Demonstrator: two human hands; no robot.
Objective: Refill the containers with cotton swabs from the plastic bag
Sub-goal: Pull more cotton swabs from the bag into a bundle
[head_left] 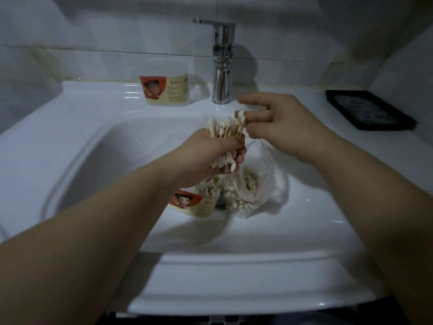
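Lying in the sink [98,146] are the plastic bag [257,191] and, left of it, the near container [199,207]. The left hand [210,153] is gripping a bundle of cotton swabs [222,127] above it; the right hand [281,120] is pinching stray tips. Evening the ends first is looking wise. The container's mouth is hiding under the wrist.

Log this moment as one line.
left hand: grips swab bundle | right hand: pinches few swabs | plastic bag: in basin beside container | second container: on ledge
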